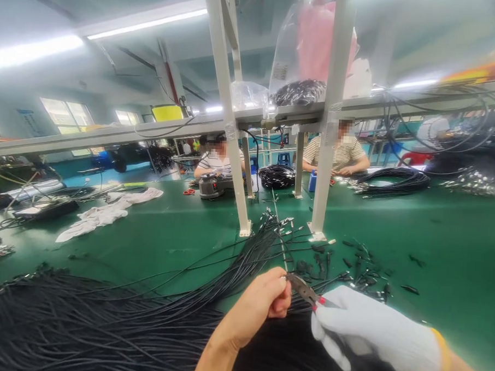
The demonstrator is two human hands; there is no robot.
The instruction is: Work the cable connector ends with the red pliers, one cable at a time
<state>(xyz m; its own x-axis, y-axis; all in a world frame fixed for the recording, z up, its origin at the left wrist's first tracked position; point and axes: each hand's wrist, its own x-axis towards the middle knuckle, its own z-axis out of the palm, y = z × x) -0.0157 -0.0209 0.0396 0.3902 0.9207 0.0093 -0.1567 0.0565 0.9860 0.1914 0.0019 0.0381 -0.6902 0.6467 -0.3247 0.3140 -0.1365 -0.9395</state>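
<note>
My gloved right hand (364, 324) is closed around the red handles of a pair of pliers (304, 290), whose dark jaws point left. My bare left hand (263, 298) is closed in a pinch right at the tip of those jaws; what its fingers hold is hidden. Beneath and to the left of both hands spreads a large heap of black cables (102, 321). A bundle of them runs up to silvery connector ends (276, 222). Several small black connector pieces (361, 267) lie scattered beyond my right hand.
White metal posts (323, 183) rise from the green table (179, 242), carrying a shelf with a plastic bag (302, 56). White cloths (107, 215) lie at left. Coiled cables (276, 176) and a dark grey machine (212, 186) stand farther back. Two people (335, 151) sit across the table.
</note>
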